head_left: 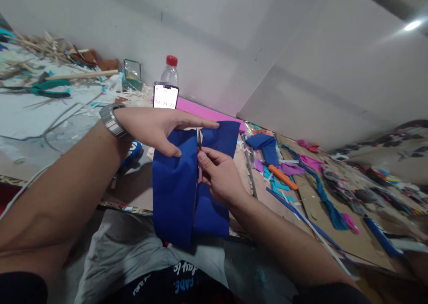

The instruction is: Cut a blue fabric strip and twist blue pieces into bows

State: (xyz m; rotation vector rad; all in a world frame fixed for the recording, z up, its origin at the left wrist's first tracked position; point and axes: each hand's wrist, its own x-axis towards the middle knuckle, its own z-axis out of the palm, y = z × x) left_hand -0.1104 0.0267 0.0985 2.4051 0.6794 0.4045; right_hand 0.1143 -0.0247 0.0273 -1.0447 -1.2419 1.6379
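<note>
A dark blue piece of cloth (174,192) is in front of me, split by a long lengthwise cut most of the way up. My left hand (157,128) grips its far edge, thumb pressed on the near face and index finger stretched across toward the right part; its other fingers are hidden. My right hand (219,172) is closed round small scissors (199,175) with pinkish handles. Their blades point away from me and lie at the cut, near the cloth's far edge. The lower end of the cloth hangs over the table's front edge.
Behind my left hand stand a phone (165,96) showing a timer and a red-capped bottle (171,72). Green-handled pliers (50,88) and thin wooden sticks lie left. To the right are an orange utility knife (282,177), a folded blue cloth piece (264,145) and coloured scraps.
</note>
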